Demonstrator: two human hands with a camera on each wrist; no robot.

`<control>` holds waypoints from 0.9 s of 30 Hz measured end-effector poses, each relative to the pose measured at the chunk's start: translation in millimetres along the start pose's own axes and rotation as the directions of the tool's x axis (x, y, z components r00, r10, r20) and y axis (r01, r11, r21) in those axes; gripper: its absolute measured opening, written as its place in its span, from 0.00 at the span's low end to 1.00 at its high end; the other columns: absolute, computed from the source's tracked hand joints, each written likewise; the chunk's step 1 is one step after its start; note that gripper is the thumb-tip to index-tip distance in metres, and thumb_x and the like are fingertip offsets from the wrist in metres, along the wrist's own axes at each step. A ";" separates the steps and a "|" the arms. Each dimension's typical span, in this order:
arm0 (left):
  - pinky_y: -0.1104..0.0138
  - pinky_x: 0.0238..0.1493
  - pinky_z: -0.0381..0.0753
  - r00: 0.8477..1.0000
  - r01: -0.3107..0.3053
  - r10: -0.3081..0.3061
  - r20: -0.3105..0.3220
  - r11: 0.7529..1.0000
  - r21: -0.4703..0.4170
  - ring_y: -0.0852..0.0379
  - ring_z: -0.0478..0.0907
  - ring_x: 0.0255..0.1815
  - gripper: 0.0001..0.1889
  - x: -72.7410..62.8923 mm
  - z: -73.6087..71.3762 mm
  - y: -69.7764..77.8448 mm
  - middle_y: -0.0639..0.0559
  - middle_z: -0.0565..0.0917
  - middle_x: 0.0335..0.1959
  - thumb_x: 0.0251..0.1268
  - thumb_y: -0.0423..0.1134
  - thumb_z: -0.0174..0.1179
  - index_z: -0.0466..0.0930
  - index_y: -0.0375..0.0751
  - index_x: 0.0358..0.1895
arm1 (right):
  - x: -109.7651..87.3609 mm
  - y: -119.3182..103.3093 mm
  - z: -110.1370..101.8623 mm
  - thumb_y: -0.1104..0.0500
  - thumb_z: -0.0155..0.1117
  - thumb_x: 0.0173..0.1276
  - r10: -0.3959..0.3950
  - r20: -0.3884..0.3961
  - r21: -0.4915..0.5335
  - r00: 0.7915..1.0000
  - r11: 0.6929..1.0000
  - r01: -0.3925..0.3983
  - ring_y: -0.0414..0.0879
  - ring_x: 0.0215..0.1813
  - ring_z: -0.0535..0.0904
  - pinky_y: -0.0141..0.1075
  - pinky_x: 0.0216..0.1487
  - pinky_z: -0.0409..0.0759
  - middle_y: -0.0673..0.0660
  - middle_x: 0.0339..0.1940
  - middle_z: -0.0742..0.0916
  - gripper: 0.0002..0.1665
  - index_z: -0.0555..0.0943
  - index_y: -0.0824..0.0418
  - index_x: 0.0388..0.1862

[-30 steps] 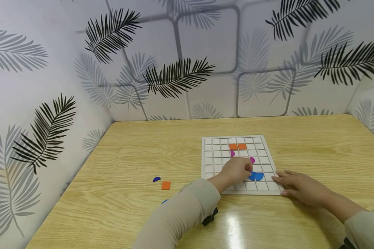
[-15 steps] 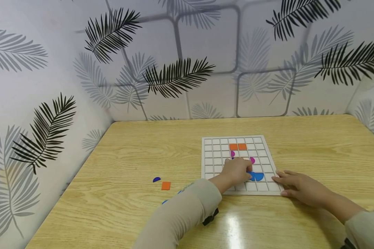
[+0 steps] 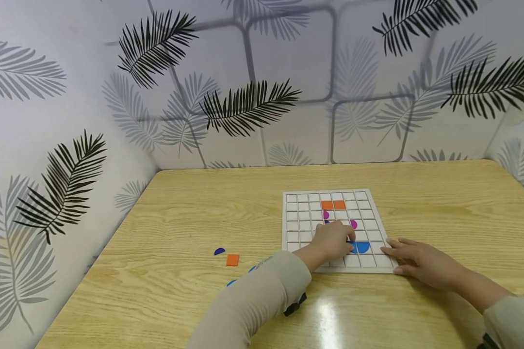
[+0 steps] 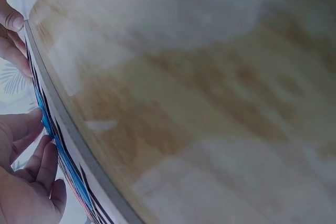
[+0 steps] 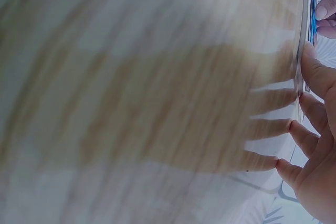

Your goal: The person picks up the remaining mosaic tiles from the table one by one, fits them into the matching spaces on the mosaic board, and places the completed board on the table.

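Note:
In the head view a white grid board [image 3: 305, 264] lies on the table. My left hand [image 3: 332, 240] reaches over it, thumb and fingertips on a flat blue piece [image 3: 352, 247], which they partly hide. Right beside that piece sits another blue piece [image 3: 364, 247] with a straight top and a rounded lower edge. The left wrist view shows the left hand [image 4: 26, 166] with its fingers bent down to the blue on the board. My right hand [image 3: 428, 264] rests at the board's right edge, fingers extended; in the right wrist view the right hand's [image 5: 320, 145] thumb touches the rim.
Farther up the board are two orange squares [image 3: 333, 205], a magenta half-disc [image 3: 326, 214] and another magenta piece [image 3: 353, 224]. Loose on the table to the left lie a dark blue half-disc [image 3: 220, 251], an orange square [image 3: 233, 260] and blue pieces partly behind the left sleeve [image 3: 262, 295].
The left hand has shifted very slightly and its fingertips have settled lower on the blue piece. A dark blue bit above the hand has come into sight. The right hand stays put.

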State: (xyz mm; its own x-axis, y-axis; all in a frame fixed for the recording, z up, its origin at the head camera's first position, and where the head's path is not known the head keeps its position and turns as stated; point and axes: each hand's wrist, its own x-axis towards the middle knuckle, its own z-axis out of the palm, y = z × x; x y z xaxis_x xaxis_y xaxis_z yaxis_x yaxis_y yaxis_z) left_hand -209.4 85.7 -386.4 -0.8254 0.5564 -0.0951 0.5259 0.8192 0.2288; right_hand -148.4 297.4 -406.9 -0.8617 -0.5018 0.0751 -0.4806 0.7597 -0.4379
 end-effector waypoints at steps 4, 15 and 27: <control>0.64 0.43 0.64 1.000 -0.011 0.011 0.007 1.000 0.001 0.68 0.69 0.36 0.06 -1.2 -1.6 -0.2 0.64 0.73 0.30 0.55 0.45 0.57 0.78 0.56 0.37 | 0.4 -0.7 -0.6 0.50 0.59 0.56 -0.006 0.002 -0.002 1.000 1.000 0.006 0.66 0.57 0.60 0.56 0.51 0.58 0.66 0.56 0.70 0.28 0.73 0.63 0.53; 0.65 0.42 0.64 0.999 -0.040 0.040 0.010 0.999 0.010 0.69 0.67 0.35 0.06 -2.6 -0.6 -1.8 0.64 0.73 0.29 0.56 0.45 0.56 0.79 0.55 0.36 | 0.4 -1.8 -1.5 0.50 0.60 0.55 -0.009 0.003 -0.009 1.000 1.000 0.009 0.67 0.57 0.60 0.56 0.50 0.59 0.66 0.56 0.71 0.28 0.73 0.63 0.52; 0.63 0.46 0.64 0.999 -0.024 0.026 0.038 0.999 -0.034 0.69 0.69 0.40 0.09 -2.8 -2.2 -3.5 0.65 0.75 0.34 0.53 0.44 0.59 0.79 0.54 0.39 | 1.2 -1.3 -1.3 0.50 0.59 0.56 -0.002 0.012 -0.002 1.000 1.000 0.002 0.66 0.57 0.60 0.56 0.50 0.59 0.67 0.56 0.70 0.28 0.73 0.63 0.53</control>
State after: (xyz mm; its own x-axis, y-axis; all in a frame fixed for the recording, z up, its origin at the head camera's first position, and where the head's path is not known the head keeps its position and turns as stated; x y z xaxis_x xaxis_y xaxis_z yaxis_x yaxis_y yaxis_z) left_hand -209.4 81.0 -384.8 -0.8031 0.5823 -0.1263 0.5386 0.8001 0.2640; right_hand -149.0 296.3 -405.1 -0.8587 -0.5082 0.0654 -0.4828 0.7597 -0.4357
